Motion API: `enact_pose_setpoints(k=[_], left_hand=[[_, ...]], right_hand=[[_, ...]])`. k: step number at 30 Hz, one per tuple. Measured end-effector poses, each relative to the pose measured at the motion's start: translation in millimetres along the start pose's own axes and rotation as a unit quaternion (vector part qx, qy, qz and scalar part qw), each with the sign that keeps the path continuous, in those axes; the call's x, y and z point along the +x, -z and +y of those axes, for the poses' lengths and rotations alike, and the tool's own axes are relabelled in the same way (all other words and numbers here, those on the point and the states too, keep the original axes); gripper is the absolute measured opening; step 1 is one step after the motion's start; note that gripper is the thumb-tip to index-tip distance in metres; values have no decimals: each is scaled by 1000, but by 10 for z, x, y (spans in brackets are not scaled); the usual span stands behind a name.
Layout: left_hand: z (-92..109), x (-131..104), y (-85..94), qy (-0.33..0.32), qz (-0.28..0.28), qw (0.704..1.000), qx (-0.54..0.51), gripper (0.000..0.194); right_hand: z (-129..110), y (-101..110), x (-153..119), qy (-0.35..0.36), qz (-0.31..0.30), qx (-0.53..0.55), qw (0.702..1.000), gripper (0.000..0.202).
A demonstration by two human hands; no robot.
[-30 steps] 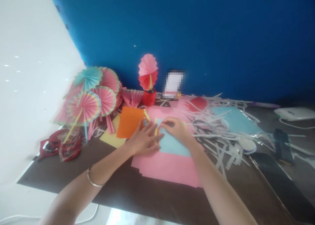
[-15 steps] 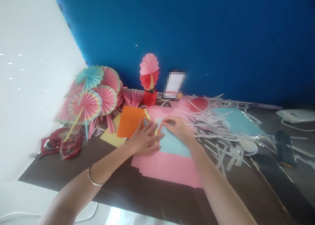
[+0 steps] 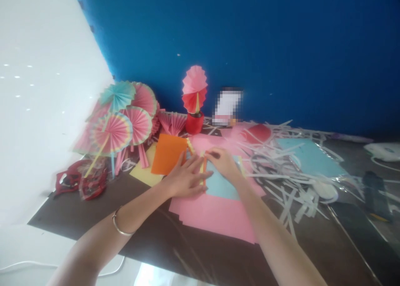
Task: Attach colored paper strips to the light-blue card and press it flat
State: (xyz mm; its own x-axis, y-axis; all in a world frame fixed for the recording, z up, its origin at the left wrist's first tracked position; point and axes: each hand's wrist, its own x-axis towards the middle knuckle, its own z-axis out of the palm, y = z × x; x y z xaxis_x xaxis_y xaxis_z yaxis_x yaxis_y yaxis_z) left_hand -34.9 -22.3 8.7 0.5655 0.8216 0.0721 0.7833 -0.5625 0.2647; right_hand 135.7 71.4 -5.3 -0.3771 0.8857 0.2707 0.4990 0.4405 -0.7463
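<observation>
My left hand [image 3: 187, 179] lies flat, fingers spread, across the left edge of a light blue sheet of paper [image 3: 221, 188]. A narrow orange paper strip [image 3: 205, 166] runs along that edge, with a yellow strip beside it. With fingers bent in a pinch, my right hand [image 3: 222, 163] holds the strip's far end; the fingertips are partly hidden. The blue sheet rests on a stack of pink paper [image 3: 215, 215]. An orange paper square [image 3: 168, 154] sits left of my left hand, over a yellow sheet [image 3: 140, 171].
Folded paper fans [image 3: 112, 131] stand at the back left, by red items in clear wrap [image 3: 93, 181]. A red pot [image 3: 194, 123] holds a pink-and-red fan. White paper strips [image 3: 275, 165] are strewn to the right, beside a bagged blue sheet [image 3: 312, 156]. Behind rises a blue wall.
The view has shifted slightly, so the scene sits a little further right. Both hands stay at the orange strip, my right hand still pinching near its far end.
</observation>
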Motion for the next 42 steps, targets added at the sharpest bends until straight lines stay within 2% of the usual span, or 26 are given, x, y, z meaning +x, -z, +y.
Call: enact_pose_setpoints(k=[19,28,35,42], left_hand=[[8,8,12,-1,-3,1000,0,52],[-1,3,-5,-11,-14,1000,4,51],[-4,12,-20,-11,-16,1000,7,51],[-12,-4,-20,-19,-6,1000,-4,52]], right_hand=[[70,-75,-19,32,21,-34,999,13],[-22,-57,-36,12,15,-36,999,14],[1,-79,-28,-1,21,-48,999,11],[80,-120,4,-59,59,-109,991,15]])
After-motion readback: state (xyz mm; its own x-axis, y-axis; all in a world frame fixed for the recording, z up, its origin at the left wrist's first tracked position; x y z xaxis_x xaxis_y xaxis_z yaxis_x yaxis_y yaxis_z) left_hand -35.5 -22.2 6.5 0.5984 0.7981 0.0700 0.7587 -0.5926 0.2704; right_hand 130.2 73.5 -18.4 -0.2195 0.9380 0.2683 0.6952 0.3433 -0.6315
